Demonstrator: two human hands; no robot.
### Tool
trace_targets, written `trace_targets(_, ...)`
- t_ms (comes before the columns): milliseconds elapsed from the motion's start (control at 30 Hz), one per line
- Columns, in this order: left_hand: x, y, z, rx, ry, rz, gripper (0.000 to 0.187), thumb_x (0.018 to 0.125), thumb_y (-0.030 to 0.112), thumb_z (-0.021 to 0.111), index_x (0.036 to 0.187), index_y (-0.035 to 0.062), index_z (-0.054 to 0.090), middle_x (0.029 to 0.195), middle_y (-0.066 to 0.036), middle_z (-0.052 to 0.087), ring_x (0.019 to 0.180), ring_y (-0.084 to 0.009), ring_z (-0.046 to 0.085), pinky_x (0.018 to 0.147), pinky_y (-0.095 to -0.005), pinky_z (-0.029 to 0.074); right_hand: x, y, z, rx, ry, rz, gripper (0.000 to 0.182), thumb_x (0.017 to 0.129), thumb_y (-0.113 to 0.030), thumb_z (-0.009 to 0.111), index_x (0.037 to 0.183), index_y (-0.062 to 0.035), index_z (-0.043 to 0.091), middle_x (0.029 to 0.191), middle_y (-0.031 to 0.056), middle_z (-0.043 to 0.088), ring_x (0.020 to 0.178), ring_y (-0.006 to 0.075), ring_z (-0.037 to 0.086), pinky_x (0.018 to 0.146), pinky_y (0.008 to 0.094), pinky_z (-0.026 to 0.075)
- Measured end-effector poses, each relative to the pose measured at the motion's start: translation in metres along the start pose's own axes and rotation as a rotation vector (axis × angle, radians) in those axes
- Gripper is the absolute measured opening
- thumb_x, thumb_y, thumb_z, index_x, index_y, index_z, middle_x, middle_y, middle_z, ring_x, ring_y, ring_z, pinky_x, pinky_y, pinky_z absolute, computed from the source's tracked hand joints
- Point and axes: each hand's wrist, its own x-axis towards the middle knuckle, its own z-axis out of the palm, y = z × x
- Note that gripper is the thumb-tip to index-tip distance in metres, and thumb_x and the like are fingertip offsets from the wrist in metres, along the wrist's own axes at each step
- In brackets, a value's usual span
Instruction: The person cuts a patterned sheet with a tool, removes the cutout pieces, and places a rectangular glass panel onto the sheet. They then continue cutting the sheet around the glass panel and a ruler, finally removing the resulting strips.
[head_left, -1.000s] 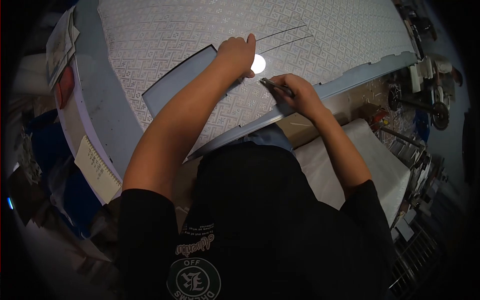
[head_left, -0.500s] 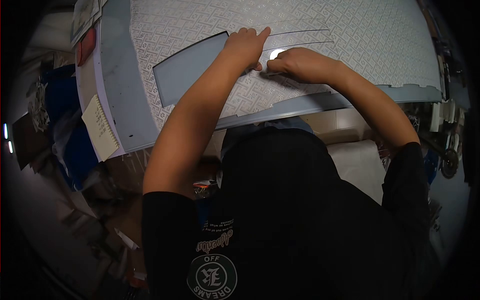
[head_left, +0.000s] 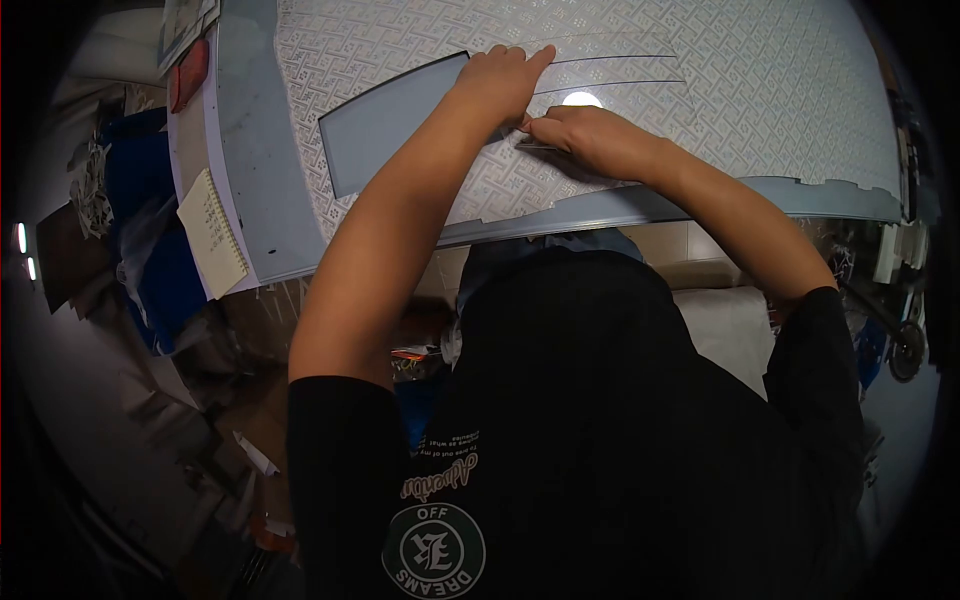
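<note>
A pale cloth (head_left: 300, 60) with a woven geometric pattern covers much of the grey table. My left hand (head_left: 503, 85) lies with fingers stretched over a clear sheet (head_left: 650, 70) that has dark lines and rests on the cloth. Close beside its thumb, my right hand (head_left: 605, 143) is closed, fingertips down at the cloth. A thin dark edge shows beneath those fingers, but what they hold is mostly hidden. Left of my left hand, a four-sided opening (head_left: 390, 125) in the cloth shows grey tabletop.
The grey table's front edge (head_left: 600, 208) runs close to my body. On the left stand a spiral notepad (head_left: 212, 235) with handwriting and a red item (head_left: 188, 75). Blue material (head_left: 150, 200) hangs beyond the table's left side.
My right hand has moved slightly left, its fingertips now near my left thumb. My left hand keeps its place on the clear sheet. The whole view has shifted a little.
</note>
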Motion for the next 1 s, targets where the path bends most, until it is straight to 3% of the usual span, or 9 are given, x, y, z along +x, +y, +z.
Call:
trace_targets(67,0.003,-0.001,-0.001,-0.050,-0.043,-0.023,0.101,0.072,0.016,0.088,0.159,0.0198,0.036,0.131,-0.015,0.064,0.126,-0.0353,0.058,0.104,-0.0450,0.050,0.006,-0.001,0.006,0.013,0.013,-0.010,0.013,0.097,-0.012,0.061,0.103,-0.0035,0.054,0.084,0.0174,0.062,0.081,0.0368,0.066,0.072,0.0475,0.053)
trace_targets(233,0.006,-0.001,-0.005,-0.001,-0.054,-0.008,0.103,0.070,0.021,0.090,0.158,0.0177,0.037,0.129,-0.016,0.064,0.123,-0.0357,0.059,0.102,-0.0449,0.051,0.004,-0.007,0.011,0.070,0.060,0.021,0.015,0.094,-0.012,0.065,0.101,-0.0033,0.054,0.086,0.0178,0.062,0.082,0.0376,0.065,0.073,0.0480,0.053)
trace_targets(400,0.005,0.004,-0.014,0.093,-0.067,0.063,0.104,0.066,0.032,0.095,0.152,0.0080,0.042,0.129,-0.018,0.063,0.122,-0.0358,0.060,0.100,-0.0441,0.052,-0.010,-0.039,0.035,0.049,0.256,0.267,0.019,0.090,-0.012,0.070,0.100,-0.0038,0.056,0.083,0.0169,0.062,0.082,0.0382,0.065,0.070,0.0477,0.052)
trace_targets(467,0.012,0.000,-0.012,0.166,0.022,0.224,0.106,0.059,0.041,0.098,0.143,0.0010,0.047,0.128,-0.016,0.064,0.121,-0.0321,0.062,0.098,-0.0421,0.052,-0.009,-0.057,0.048,0.025,0.289,0.356,0.019,0.091,-0.012,0.071,0.100,-0.0045,0.057,0.083,0.0160,0.063,0.081,0.0378,0.065,0.069,0.0472,0.052)
trace_targets(500,0.016,0.000,-0.013,0.165,0.029,0.250,0.106,0.059,0.041,0.098,0.143,0.0010,0.047,0.128,-0.016,0.064,0.121,-0.0321,0.062,0.098,-0.0421,0.052,-0.007,-0.066,0.057,0.056,0.389,0.436,0.018,0.091,-0.012,0.070,0.101,-0.0049,0.057,0.083,0.0161,0.063,0.081,0.0376,0.065,0.069,0.0469,0.052)
trace_targets(567,0.022,0.000,-0.016,0.184,-0.014,0.275,0.096,0.056,0.045,0.099,0.128,0.0015,0.053,0.125,-0.016,0.063,0.121,-0.0334,0.061,0.096,-0.0414,0.055,-0.003,-0.083,0.073,0.079,0.546,0.586,0.017,0.092,-0.011,0.070,0.101,-0.0052,0.057,0.089,0.0169,0.067,0.083,0.0385,0.066,0.070,0.0468,0.052)
trace_targets(667,0.026,-0.001,-0.021,0.144,-0.022,0.298,0.095,0.054,0.046,0.100,0.126,0.0027,0.055,0.124,-0.017,0.063,0.117,-0.0334,0.064,0.094,-0.0416,0.056,0.012,-0.106,0.087,0.060,0.689,0.749,0.018,0.091,-0.010,0.070,0.102,-0.0041,0.057,0.092,0.0182,0.068,0.086,0.0402,0.067,0.071,0.0478,0.053)
trace_targets(900,0.046,0.001,-0.030,0.126,-0.182,0.349,0.099,0.055,0.049,0.100,0.131,0.0019,0.056,0.122,-0.017,0.066,0.114,-0.0343,0.068,0.092,-0.0425,0.058,0.045,-0.135,0.084,-0.007,0.672,1.018,0.021,0.090,-0.007,0.070,0.102,-0.0021,0.054,0.090,0.0210,0.068,0.085,0.0423,0.067,0.072,0.0498,0.052)
trace_targets(1000,0.051,0.004,-0.031,0.175,-0.241,0.362,0.102,0.057,0.052,0.099,0.134,0.0009,0.056,0.124,-0.017,0.067,0.114,-0.0342,0.068,0.093,-0.0423,0.059,0.056,-0.141,0.077,-0.053,0.539,1.160,0.020,0.089,-0.004,0.073,0.100,-0.0015,0.057,0.094,0.0215,0.069,0.087,0.0418,0.069,0.072,0.0443,0.055)
